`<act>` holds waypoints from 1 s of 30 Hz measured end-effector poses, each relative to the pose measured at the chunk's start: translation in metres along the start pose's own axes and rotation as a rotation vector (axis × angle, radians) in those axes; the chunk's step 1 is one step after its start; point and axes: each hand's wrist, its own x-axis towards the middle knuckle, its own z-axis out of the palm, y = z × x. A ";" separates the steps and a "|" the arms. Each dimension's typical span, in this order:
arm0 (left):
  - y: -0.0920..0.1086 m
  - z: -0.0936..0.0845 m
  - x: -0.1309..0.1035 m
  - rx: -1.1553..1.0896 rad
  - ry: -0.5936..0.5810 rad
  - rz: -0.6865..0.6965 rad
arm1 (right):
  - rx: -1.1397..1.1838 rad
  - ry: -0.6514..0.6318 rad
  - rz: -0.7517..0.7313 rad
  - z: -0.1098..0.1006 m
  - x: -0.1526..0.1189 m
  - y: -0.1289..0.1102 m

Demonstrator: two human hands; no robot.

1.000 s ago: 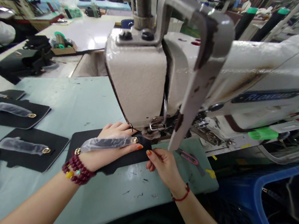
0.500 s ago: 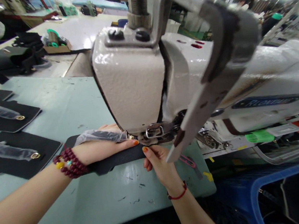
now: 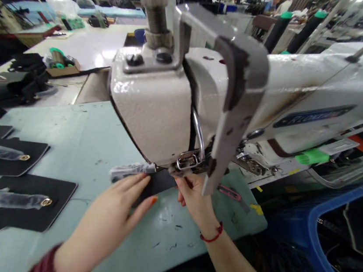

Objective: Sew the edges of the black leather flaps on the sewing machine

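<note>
A white sewing machine head (image 3: 154, 113) stands over the pale green work surface. Beneath its presser area lies a black piece (image 3: 160, 181), with a plastic-wrapped strap (image 3: 129, 171) along its far side. My right hand (image 3: 192, 196) pinches the near edge of the black piece, thumb on top, beside the presser foot. My left hand (image 3: 112, 215) rests over the left part of the piece, fingers extended and thumb spread apart. It hides that end of the piece.
Flat black pieces with wrapped straps (image 3: 30, 201) lie at the left. A pink-handled tool (image 3: 230, 192) is right of my right hand. A blue basket (image 3: 312, 230) holding black pieces stands at lower right. A box of spools (image 3: 64, 69) sits behind.
My left hand has drawn back toward the lower left, its thumb now away from the presser area. The black piece and strap lie at a different angle. My right hand stays near the presser foot.
</note>
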 end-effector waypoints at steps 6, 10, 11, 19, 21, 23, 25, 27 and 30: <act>0.037 0.085 -0.047 -0.962 -0.036 -0.363 | -0.074 0.010 -0.055 -0.001 0.000 -0.001; 0.033 0.120 -0.004 -1.501 0.162 -0.577 | -0.161 0.025 -0.102 -0.003 0.000 0.000; 0.030 0.120 0.004 -1.511 0.180 -0.626 | -0.177 0.027 -0.109 -0.003 0.001 0.001; 0.017 0.076 0.014 -0.826 0.043 -0.905 | -0.148 0.011 -0.088 -0.002 -0.002 -0.001; 0.019 0.070 0.016 -0.817 0.049 -0.867 | -0.073 -0.008 -0.062 -0.004 -0.004 -0.002; 0.019 0.069 0.018 -0.838 0.058 -0.831 | 0.038 -0.046 -0.016 -0.006 -0.008 0.000; 0.019 0.073 0.019 -0.890 0.055 -0.822 | 0.163 -0.081 0.039 -0.009 -0.011 0.003; 0.017 0.079 0.018 -0.938 0.047 -0.822 | 0.264 -0.094 0.078 -0.011 -0.014 0.006; 0.016 0.087 0.017 -1.015 0.047 -0.804 | 0.328 -0.085 0.104 -0.012 -0.015 0.007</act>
